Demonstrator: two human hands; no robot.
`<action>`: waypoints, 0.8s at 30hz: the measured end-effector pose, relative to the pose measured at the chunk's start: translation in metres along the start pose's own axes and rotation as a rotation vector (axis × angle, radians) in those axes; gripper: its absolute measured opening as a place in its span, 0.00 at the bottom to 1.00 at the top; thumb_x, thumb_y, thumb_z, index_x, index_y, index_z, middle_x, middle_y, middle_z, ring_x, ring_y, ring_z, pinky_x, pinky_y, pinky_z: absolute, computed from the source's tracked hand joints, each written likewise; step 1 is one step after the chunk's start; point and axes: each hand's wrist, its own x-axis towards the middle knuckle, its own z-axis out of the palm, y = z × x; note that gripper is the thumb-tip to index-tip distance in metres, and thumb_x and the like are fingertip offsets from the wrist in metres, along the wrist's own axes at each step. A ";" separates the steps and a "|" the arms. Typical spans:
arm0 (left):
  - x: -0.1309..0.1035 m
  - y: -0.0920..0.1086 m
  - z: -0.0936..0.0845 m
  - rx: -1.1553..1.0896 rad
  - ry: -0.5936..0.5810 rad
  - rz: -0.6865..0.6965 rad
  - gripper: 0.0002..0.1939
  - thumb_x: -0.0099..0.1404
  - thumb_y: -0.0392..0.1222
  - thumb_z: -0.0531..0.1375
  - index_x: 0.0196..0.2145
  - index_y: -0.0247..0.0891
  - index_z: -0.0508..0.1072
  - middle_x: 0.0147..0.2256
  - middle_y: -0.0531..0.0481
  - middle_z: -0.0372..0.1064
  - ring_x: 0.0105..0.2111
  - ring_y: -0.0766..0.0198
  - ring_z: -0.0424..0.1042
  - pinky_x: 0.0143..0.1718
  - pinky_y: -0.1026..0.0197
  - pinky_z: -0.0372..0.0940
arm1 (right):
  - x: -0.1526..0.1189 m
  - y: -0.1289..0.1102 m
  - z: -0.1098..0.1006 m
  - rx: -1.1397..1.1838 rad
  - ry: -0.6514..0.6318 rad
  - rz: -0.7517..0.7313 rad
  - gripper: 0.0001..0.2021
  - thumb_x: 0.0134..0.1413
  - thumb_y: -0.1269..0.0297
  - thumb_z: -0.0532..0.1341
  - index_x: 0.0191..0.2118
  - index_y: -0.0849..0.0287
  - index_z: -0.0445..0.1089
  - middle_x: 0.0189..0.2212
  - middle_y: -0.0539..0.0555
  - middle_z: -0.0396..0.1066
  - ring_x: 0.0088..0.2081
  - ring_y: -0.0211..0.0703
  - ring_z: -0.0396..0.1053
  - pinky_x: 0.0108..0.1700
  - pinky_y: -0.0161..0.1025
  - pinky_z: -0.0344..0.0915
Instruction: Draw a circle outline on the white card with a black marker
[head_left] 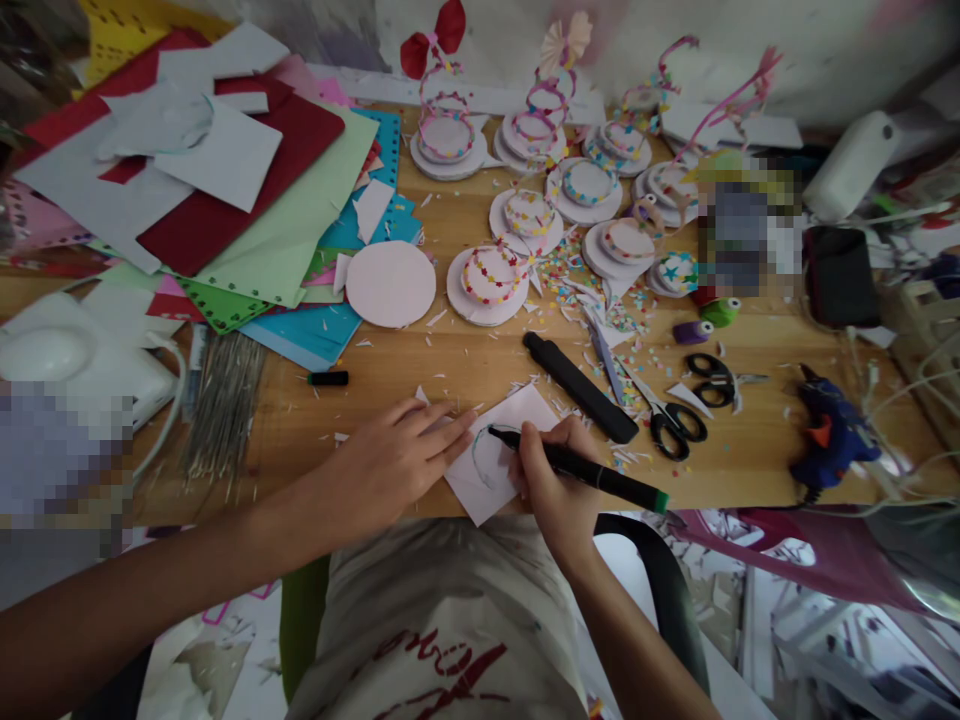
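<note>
A white piece of paper lies at the table's front edge with a curved green line drawn on it. My right hand is closed around a black marker with a green end, its tip touching the paper on that line. Flat on the table and the paper's left side rests my left hand, fingers stretched out and holding nothing. A small black marker cap lies beyond the left hand. Just past the right hand is a long black tool, its kind unclear.
Stacked coloured sheets fill the left, beside a bundle of thin wires. Several decorated paper hats stand at the back near a white paper disc. Scissors and a blue glue gun lie at right.
</note>
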 end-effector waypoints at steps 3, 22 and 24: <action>-0.001 0.000 0.001 -0.009 -0.005 -0.004 0.20 0.69 0.31 0.53 0.57 0.31 0.68 0.61 0.40 0.62 0.58 0.50 0.64 0.56 0.48 0.58 | -0.001 -0.001 0.001 -0.016 -0.019 -0.015 0.17 0.60 0.57 0.62 0.25 0.52 0.56 0.14 0.44 0.65 0.15 0.37 0.58 0.19 0.37 0.54; -0.002 0.000 0.002 -0.003 -0.016 0.000 0.22 0.69 0.31 0.51 0.59 0.30 0.66 0.62 0.41 0.61 0.59 0.48 0.63 0.56 0.47 0.57 | 0.000 -0.001 0.000 0.025 -0.142 0.004 0.16 0.60 0.57 0.62 0.25 0.53 0.58 0.14 0.43 0.65 0.13 0.34 0.56 0.17 0.35 0.51; -0.002 0.000 0.001 -0.007 -0.023 -0.003 0.22 0.69 0.31 0.51 0.60 0.30 0.65 0.63 0.41 0.60 0.60 0.48 0.62 0.56 0.46 0.57 | 0.001 -0.003 -0.002 0.025 -0.190 0.010 0.16 0.60 0.57 0.62 0.25 0.53 0.58 0.14 0.44 0.66 0.13 0.35 0.56 0.18 0.35 0.52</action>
